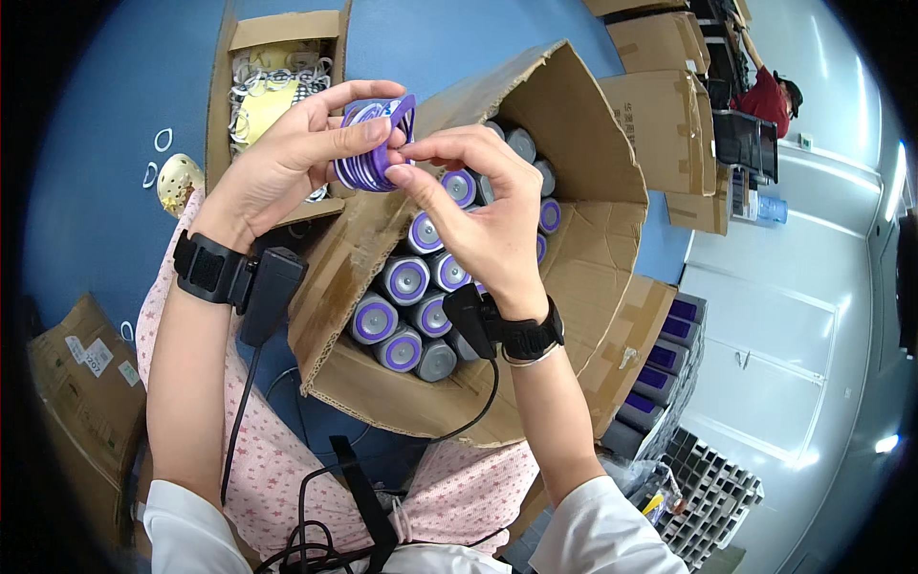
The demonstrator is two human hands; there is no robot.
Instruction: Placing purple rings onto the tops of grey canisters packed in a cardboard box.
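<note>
Head view: left hand (287, 158) grips a purple striped piece (371, 143) at 11 o'clock, above the open carton (593, 249) of purple-capped cylinders (406, 279). Right hand (478, 206) pinches its edge at 3 o'clock. The pinch looks shallow, so it could slip into the carton. Fingers hide its shape.

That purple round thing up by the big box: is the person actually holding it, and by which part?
Yes. The left hand grips the purple round piece around its rim, while the right hand pinches its edge between thumb and forefinger, above the open cardboard box.
</note>
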